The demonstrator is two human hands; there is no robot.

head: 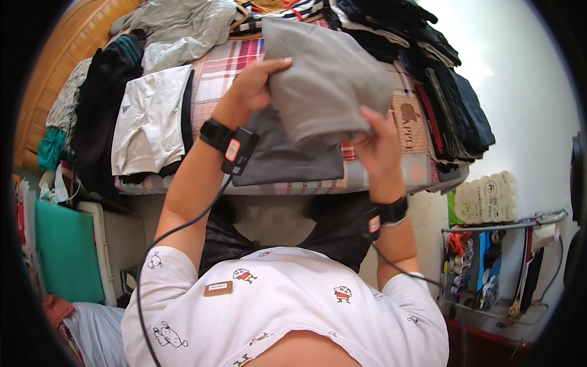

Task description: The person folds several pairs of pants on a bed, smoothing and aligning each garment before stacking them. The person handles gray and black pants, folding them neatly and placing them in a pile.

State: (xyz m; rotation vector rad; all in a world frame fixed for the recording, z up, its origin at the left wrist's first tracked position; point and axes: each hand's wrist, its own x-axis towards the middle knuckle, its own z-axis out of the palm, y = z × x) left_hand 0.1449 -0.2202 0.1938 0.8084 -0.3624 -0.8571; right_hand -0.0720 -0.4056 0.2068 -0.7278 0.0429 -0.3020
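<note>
Between my two hands hangs a grey garment (325, 87), partly folded and slightly blurred, raised over the bed. My left hand (252, 85) grips its left edge, thumb on top. With thumb and fingers, my right hand (378, 140) pinches the lower right corner. Below it, a darker grey folded cloth (293, 160) lies flat at the bed's near edge, its upper part hidden by the raised garment. A folded white garment (149, 119) with a small logo rests to the left, on top of something black.
The bed's plaid cover (224, 69) shows between clothes. Dark folded garments (458, 110) are stacked along the right edge. A light grey garment (183, 32) lies crumpled at the far left. At right stand a metal rack (504, 227) and a pack of paper rolls (486, 197).
</note>
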